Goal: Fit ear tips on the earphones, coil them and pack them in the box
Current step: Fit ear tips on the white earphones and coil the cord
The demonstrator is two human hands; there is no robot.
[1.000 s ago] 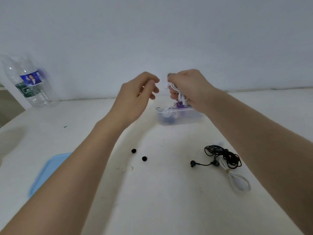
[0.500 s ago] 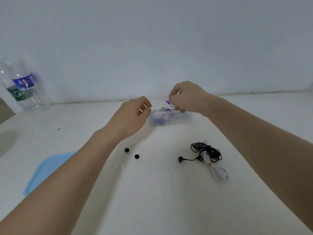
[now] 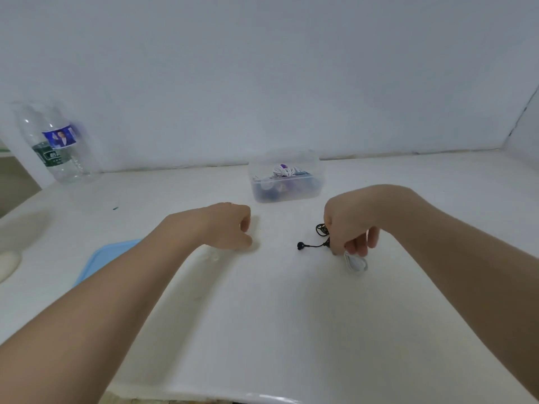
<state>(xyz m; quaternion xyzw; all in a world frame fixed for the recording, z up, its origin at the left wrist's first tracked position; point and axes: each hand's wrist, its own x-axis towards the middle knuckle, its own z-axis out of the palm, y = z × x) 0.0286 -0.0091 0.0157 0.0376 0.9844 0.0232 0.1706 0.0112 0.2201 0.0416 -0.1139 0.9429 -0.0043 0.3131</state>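
A clear plastic box [image 3: 287,196] stands at the back of the white table, with a coiled white earphone with purple parts inside it. My right hand [image 3: 350,228] is down over the tangled black earphones [image 3: 309,245], its fingers curled round the bundle. One black earbud sticks out to the left. A white cable loop [image 3: 357,264] lies just under that hand. My left hand [image 3: 230,228] rests low on the table with curled fingers, covering the spot where two black ear tips lay. The tips are hidden.
A clear water bottle [image 3: 55,147] stands at the far left by the wall. A light blue lid [image 3: 108,260] lies on the table under my left forearm. The table's front edge runs along the bottom of the view.
Both hands have left the box and come down toward me. The white earphones now lie in the box. My right hand has dropped onto the black earphones, my left onto the ear tips.
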